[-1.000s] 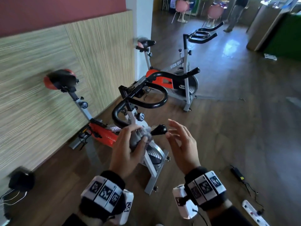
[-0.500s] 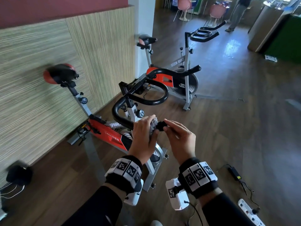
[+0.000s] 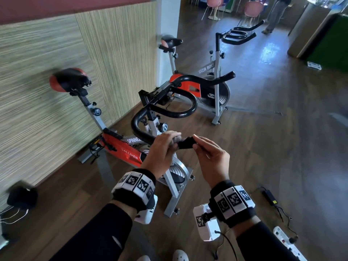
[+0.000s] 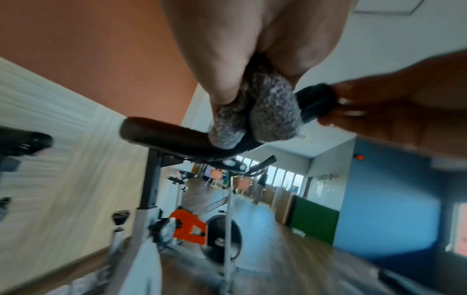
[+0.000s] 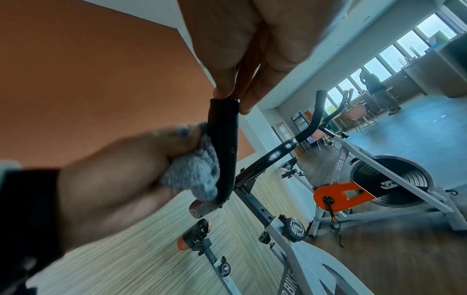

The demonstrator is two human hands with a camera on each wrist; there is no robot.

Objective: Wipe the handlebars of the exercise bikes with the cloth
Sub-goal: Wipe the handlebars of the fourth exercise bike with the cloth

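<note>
The near red exercise bike [image 3: 130, 153] has black looped handlebars [image 3: 180, 113]. My left hand [image 3: 165, 147] grips a grey cloth [image 3: 176, 140] wrapped round the near handlebar arm, just short of its tip. The cloth [image 4: 267, 115] bulges out below my left fingers [image 4: 220, 75]. My right hand [image 3: 209, 155] pinches the black end of that arm [image 3: 186, 143] between thumb and fingertips [image 5: 227, 83]. The grey cloth [image 5: 194, 173] sits against the handlebar arm [image 5: 225, 147]. A second red bike [image 3: 199, 85] stands behind, its handlebars [image 3: 237, 34] farther back.
A striped wall panel [image 3: 56, 81] runs along the left. On the wooden floor at the right lie a power adapter [image 3: 269, 196] and a white power strip [image 3: 286, 242]. A person [image 3: 276, 14] stands far back near pink chairs [image 3: 214, 4]. My shoes [image 3: 178, 255] are below.
My right hand, open beside the bar a second ago, closed in and pinched the handlebar's end. My left hand with the cloth slid up the arm toward that tip.
</note>
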